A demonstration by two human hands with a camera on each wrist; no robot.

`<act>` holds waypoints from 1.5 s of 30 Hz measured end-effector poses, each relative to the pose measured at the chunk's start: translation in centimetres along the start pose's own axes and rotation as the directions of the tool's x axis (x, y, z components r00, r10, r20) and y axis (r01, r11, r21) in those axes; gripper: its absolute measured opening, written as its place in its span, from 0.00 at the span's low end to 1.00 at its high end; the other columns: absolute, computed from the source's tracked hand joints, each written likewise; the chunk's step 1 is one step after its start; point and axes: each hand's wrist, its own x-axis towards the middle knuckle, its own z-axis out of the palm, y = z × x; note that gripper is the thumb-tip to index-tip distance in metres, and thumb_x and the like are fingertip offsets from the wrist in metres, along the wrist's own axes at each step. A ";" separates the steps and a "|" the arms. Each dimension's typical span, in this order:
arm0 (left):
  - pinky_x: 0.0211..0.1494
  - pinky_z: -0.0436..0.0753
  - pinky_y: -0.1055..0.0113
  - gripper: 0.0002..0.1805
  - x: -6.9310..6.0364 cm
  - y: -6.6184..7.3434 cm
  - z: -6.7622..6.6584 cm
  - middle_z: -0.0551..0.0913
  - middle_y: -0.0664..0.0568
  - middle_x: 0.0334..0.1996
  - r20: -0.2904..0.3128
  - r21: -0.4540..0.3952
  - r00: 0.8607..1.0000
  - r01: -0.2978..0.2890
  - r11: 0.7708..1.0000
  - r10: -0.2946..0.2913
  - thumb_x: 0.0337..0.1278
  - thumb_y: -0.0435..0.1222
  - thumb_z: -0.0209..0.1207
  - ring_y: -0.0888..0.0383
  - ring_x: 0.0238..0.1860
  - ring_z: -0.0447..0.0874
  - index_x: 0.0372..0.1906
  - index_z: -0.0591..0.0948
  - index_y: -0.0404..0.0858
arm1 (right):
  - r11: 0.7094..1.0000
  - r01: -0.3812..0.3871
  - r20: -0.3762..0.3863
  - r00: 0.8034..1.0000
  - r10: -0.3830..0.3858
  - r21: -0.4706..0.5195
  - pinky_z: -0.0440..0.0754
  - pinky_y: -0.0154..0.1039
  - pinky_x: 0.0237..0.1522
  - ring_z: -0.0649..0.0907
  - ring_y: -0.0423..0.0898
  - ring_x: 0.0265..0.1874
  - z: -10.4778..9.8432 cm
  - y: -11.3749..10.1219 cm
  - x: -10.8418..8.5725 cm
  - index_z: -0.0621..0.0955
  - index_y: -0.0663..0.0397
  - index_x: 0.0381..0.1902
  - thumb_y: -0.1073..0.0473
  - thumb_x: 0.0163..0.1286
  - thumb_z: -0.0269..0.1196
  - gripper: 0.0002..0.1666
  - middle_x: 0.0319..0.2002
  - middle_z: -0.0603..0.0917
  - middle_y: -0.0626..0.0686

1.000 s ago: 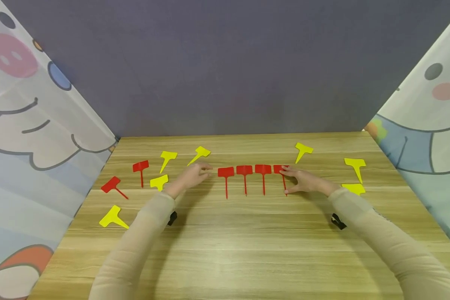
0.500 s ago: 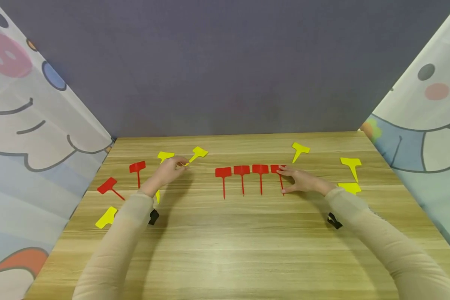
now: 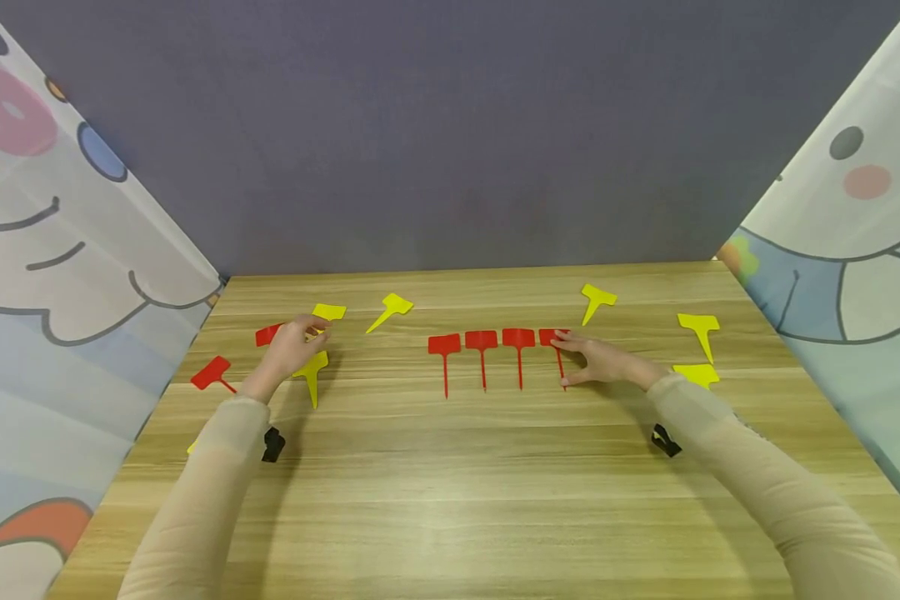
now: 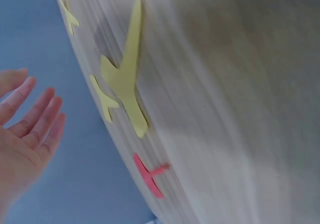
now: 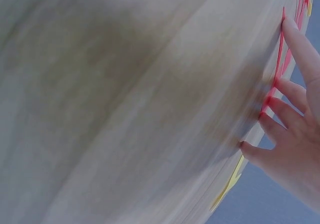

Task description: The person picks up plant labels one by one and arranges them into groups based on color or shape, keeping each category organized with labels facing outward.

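Note:
Red T-shaped plant labels lie in a row mid-table; their flat heads point away and their thin stems toward me. My right hand rests on the rightmost red label, fingers spread on its head and thumb at the stem; in the right wrist view the fingertips touch it. My left hand hovers above the left side with loosely bent fingers and nothing in them. Beneath and beside it are a yellow T-shaped label, another yellow label and a partly hidden red label.
One more red label lies far left. Yellow labels lie at the back and on the right. A black clip-like piece is near the left forearm, another black piece beside the right forearm. A grey wall stands behind the table.
My left hand has moved left, away from the red row, to above the yellow and red labels on the left. The right hand has stayed on the rightmost red label.

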 end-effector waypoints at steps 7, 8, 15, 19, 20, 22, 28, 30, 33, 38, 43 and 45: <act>0.46 0.72 0.47 0.18 -0.7 -2.1 -0.5 0.70 0.31 0.49 -0.062 -0.038 0.997 0.035 0.999 -0.038 0.59 0.32 0.49 0.39 0.47 0.70 0.52 0.71 0.26 | 1.000 0.001 -0.003 1.000 -0.001 0.005 0.52 0.61 0.59 0.52 0.67 0.62 0.0 0.1 0.0 0.59 0.73 0.61 0.53 0.53 0.66 0.46 0.64 0.53 0.70; 0.46 0.72 0.46 0.18 -0.8 -2.4 -0.5 0.70 0.30 0.49 -0.073 -0.039 0.996 0.043 0.998 -0.045 0.60 0.32 0.49 0.38 0.47 0.70 0.52 0.71 0.25 | 1.000 0.002 -0.002 1.000 -0.002 0.005 0.52 0.61 0.59 0.52 0.67 0.62 0.1 0.1 0.1 0.59 0.72 0.61 0.53 0.53 0.66 0.46 0.64 0.53 0.69; 0.51 0.67 0.42 0.17 -1.3 -3.5 -1.2 0.66 0.26 0.51 -0.129 -0.048 0.984 0.114 0.992 -0.119 0.59 0.31 0.48 0.33 0.52 0.65 0.50 0.72 0.25 | 1.000 -0.003 0.000 1.000 0.003 0.004 0.52 0.61 0.59 0.52 0.67 0.62 0.1 0.1 0.0 0.59 0.72 0.61 0.52 0.53 0.66 0.46 0.64 0.53 0.69; 0.53 0.63 0.40 0.19 -1.3 -4.6 -1.4 0.64 0.25 0.52 -0.140 -0.054 0.984 0.101 0.993 -0.108 0.58 0.34 0.50 0.30 0.53 0.61 0.50 0.71 0.24 | 1.000 0.005 -0.008 1.000 -0.005 0.002 0.53 0.61 0.59 0.52 0.67 0.62 0.1 0.1 0.0 0.60 0.73 0.61 0.53 0.52 0.66 0.45 0.64 0.53 0.70; 0.54 0.64 0.42 0.19 -1.3 -4.9 -1.3 0.65 0.26 0.51 -0.154 -0.055 0.983 0.092 0.994 -0.099 0.58 0.36 0.50 0.31 0.52 0.62 0.49 0.72 0.26 | 1.000 0.007 -0.010 1.000 -0.007 0.003 0.53 0.61 0.59 0.52 0.67 0.62 0.1 0.1 -0.1 0.60 0.73 0.60 0.54 0.52 0.66 0.45 0.64 0.52 0.70; 0.54 0.63 0.42 0.20 -1.3 -5.4 -1.4 0.64 0.27 0.51 -0.156 -0.063 0.983 0.090 0.994 -0.099 0.58 0.38 0.51 0.31 0.52 0.61 0.49 0.72 0.26 | 1.000 0.009 -0.013 1.000 -0.009 0.009 0.53 0.60 0.59 0.52 0.67 0.62 0.1 0.1 -0.1 0.60 0.73 0.60 0.55 0.52 0.66 0.45 0.64 0.52 0.70; 0.54 0.63 0.41 0.20 -1.3 -6.0 -1.5 0.61 0.26 0.53 -0.149 -0.041 0.979 0.138 0.990 -0.142 0.56 0.32 0.50 0.30 0.52 0.61 0.52 0.68 0.23 | 1.000 0.013 -0.010 1.000 -0.013 0.023 0.52 0.61 0.59 0.51 0.67 0.62 0.1 0.1 -0.1 0.60 0.73 0.61 0.54 0.52 0.66 0.45 0.64 0.52 0.70; 0.53 0.65 0.41 0.21 -1.3 -5.9 -1.5 0.60 0.25 0.53 -0.145 -0.020 0.977 0.156 0.987 -0.158 0.56 0.30 0.50 0.30 0.51 0.62 0.54 0.66 0.23 | 1.000 0.015 -0.010 1.000 -0.015 0.025 0.52 0.61 0.59 0.50 0.67 0.62 0.1 0.1 -0.1 0.60 0.74 0.61 0.54 0.52 0.66 0.46 0.64 0.51 0.70; 0.52 0.65 0.41 0.23 -1.2 -6.2 -1.4 0.60 0.24 0.54 -0.131 0.003 0.976 0.179 0.984 -0.177 0.56 0.30 0.51 0.30 0.50 0.62 0.55 0.65 0.23 | 0.999 0.014 -0.008 1.000 -0.014 0.036 0.51 0.61 0.59 0.50 0.67 0.62 0.0 0.1 -0.1 0.60 0.74 0.61 0.54 0.52 0.66 0.46 0.64 0.51 0.70; 0.53 0.64 0.41 0.24 -1.0 -7.2 -1.4 0.58 0.23 0.55 -0.110 -0.007 0.972 0.209 0.978 -0.209 0.56 0.29 0.49 0.30 0.51 0.60 0.57 0.62 0.23 | 0.999 0.005 -0.002 1.000 -0.005 0.038 0.52 0.61 0.59 0.50 0.67 0.62 -0.1 0.0 -0.1 0.59 0.72 0.61 0.53 0.52 0.66 0.46 0.64 0.52 0.69; 0.55 0.61 0.40 0.26 -0.9 -7.6 -1.5 0.53 0.22 0.56 -0.077 -0.043 0.962 0.261 0.965 -0.263 0.58 0.31 0.49 0.29 0.54 0.57 0.60 0.59 0.23 | 0.999 -0.005 0.004 1.000 0.005 0.032 0.52 0.62 0.59 0.50 0.67 0.62 0.0 0.0 -0.1 0.59 0.71 0.62 0.52 0.52 0.66 0.47 0.64 0.51 0.69; 0.56 0.60 0.40 0.27 -0.9 -7.7 -1.6 0.52 0.21 0.56 -0.069 -0.044 0.959 0.273 0.961 -0.275 0.58 0.31 0.49 0.28 0.54 0.56 0.60 0.58 0.23 | 0.999 -0.008 0.002 1.000 0.008 0.036 0.52 0.62 0.59 0.50 0.66 0.62 0.0 0.1 -0.1 0.59 0.70 0.62 0.52 0.52 0.66 0.47 0.64 0.52 0.68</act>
